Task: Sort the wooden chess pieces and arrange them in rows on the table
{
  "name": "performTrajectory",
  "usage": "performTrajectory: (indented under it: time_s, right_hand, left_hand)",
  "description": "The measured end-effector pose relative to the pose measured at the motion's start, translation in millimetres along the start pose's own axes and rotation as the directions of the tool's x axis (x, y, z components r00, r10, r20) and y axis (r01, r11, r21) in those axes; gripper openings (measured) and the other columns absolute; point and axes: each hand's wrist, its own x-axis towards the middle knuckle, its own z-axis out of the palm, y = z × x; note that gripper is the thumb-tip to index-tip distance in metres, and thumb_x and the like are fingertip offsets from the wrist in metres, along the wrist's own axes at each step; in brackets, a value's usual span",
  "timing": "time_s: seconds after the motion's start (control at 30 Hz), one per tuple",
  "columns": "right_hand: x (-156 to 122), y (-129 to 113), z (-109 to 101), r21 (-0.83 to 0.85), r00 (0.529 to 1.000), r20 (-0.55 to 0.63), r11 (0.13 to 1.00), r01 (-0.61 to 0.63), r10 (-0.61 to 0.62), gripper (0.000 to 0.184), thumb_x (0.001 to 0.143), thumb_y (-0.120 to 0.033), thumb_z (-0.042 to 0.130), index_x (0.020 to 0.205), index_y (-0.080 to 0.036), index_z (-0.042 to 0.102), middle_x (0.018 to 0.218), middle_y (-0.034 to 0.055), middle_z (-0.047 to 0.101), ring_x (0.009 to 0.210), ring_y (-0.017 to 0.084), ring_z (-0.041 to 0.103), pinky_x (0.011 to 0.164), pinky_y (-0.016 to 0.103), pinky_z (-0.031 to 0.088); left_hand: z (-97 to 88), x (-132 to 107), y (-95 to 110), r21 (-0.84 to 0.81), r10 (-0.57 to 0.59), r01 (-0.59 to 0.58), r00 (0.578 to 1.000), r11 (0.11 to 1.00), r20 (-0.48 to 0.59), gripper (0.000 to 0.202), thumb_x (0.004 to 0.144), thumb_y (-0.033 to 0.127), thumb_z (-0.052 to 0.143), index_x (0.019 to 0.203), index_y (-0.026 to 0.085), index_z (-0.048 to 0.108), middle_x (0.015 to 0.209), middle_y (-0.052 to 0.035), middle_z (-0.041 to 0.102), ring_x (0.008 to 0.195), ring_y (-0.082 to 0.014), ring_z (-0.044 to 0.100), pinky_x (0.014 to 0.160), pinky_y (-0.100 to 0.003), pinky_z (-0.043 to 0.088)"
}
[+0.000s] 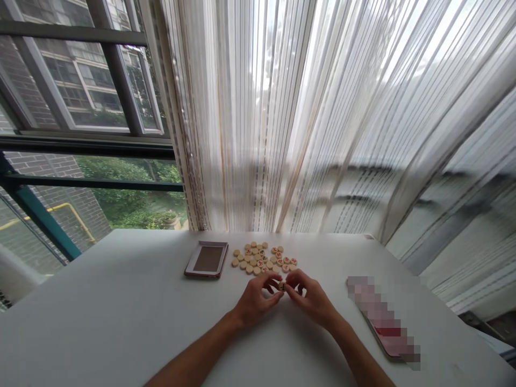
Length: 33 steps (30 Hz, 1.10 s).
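Note:
A cluster of several round wooden chess pieces (pixel 264 259), some with red marks and some with black, lies on the white table (pixel 121 306). Just in front of the cluster, my left hand (pixel 256 300) and my right hand (pixel 309 298) meet with fingertips together. Both pinch one round piece (pixel 282 286) that shows a dark mark. The fingers of both hands are curled.
A shallow dark-rimmed box or tray (pixel 207 259) lies left of the pieces. A flat, blurred-out object (pixel 382 317) lies on the table at the right. Sheer striped curtains (pixel 306 118) hang behind the table's far edge, with a window (pixel 80 107) at the left.

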Motion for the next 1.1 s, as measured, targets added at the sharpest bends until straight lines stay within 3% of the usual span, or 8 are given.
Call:
performTrajectory:
  time_s: [0.3, 0.47, 0.8, 1.1]
  right_hand:
    - [-0.4, 5.4, 4.4, 0.003, 0.999, -0.029, 1.000, -0.020, 0.020, 0.024, 0.090, -0.044, 0.060, 0.086, -0.020, 0.060, 0.076, 0.0005, 0.066, 0.066, 0.014, 0.060, 0.059, 0.024, 0.047]
    - [-0.1, 3.1, 4.2, -0.016, 0.998, -0.038, 0.999, -0.044, 0.044, 0.026, 0.093, -0.045, 0.054, 0.087, -0.021, 0.060, 0.075, 0.0011, 0.068, 0.066, 0.015, 0.062, 0.058, 0.025, 0.046]
    - [-0.6, -5.0, 0.6, 0.053, 0.999, -0.014, 0.998, -0.037, 0.038, 0.016, 0.091, -0.032, 0.054, 0.101, -0.022, 0.061, 0.085, 0.0028, 0.071, 0.075, 0.017, 0.067, 0.057, 0.024, 0.047]
    - [-0.6, 0.3, 6.5, 0.067, 0.999, -0.026, 0.997, 0.034, -0.032, 0.020, 0.087, -0.033, 0.063, 0.102, -0.021, 0.062, 0.087, 0.0030, 0.070, 0.073, 0.015, 0.063, 0.062, 0.025, 0.052]
  left_hand:
    - [0.5, -1.5, 6.4, 0.115, 0.028, -0.031, 0.999, 0.993, 0.029, 0.022, 0.089, 0.034, 0.063, 0.105, 0.018, 0.067, 0.092, -0.0045, 0.070, 0.079, -0.0161, 0.063, 0.076, -0.028, 0.053]
    - [0.1, -1.7, 8.8, 0.145, 0.016, -0.024, 0.998, 0.989, 0.056, 0.021, 0.090, 0.031, 0.061, 0.106, 0.019, 0.065, 0.093, -0.0049, 0.069, 0.080, -0.0167, 0.063, 0.077, -0.029, 0.052]
    - [0.5, -0.5, 4.4, 0.078, -0.064, 0.062, 0.998, 0.995, 0.021, 0.026, 0.089, 0.029, 0.061, 0.112, 0.019, 0.060, 0.090, -0.0043, 0.073, 0.075, -0.0161, 0.065, 0.067, -0.026, 0.051]
    - [0.3, -1.4, 4.3, -0.001, -0.074, 0.075, 0.996, 0.997, 0.057, 0.028, 0.091, 0.028, 0.059, 0.117, 0.019, 0.056, 0.088, -0.0053, 0.073, 0.074, -0.0168, 0.069, 0.062, -0.024, 0.050]
